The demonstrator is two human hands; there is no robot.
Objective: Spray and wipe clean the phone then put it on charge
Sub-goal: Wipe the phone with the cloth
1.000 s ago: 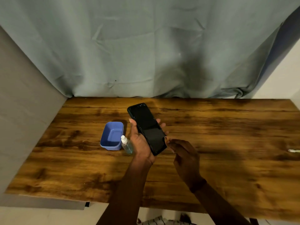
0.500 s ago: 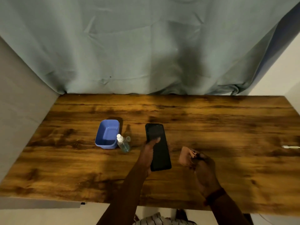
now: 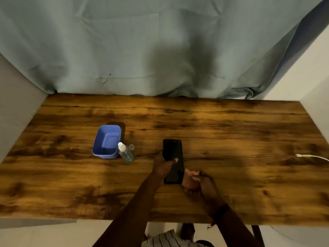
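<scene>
A black phone [image 3: 172,152] lies flat, screen up, near the middle of the wooden table [image 3: 231,139]. My left hand [image 3: 162,165] holds its left edge, thumb resting on the screen. My right hand [image 3: 201,180] is closed around a small pinkish cloth [image 3: 188,179] right beside the phone's near right corner. A small clear spray bottle [image 3: 125,152] with a white nozzle stands left of the phone, its clear cap [image 3: 131,147] next to it. The white charging cable [image 3: 309,156] lies at the table's right edge.
A blue plastic tub [image 3: 106,141] sits left of the spray bottle. A grey-green curtain [image 3: 160,50] hangs behind the table, with walls on both sides.
The phone went from raised and tilted in my left hand to lying flat on the table. My right hand, with the cloth, moved in against the phone's near right corner.
</scene>
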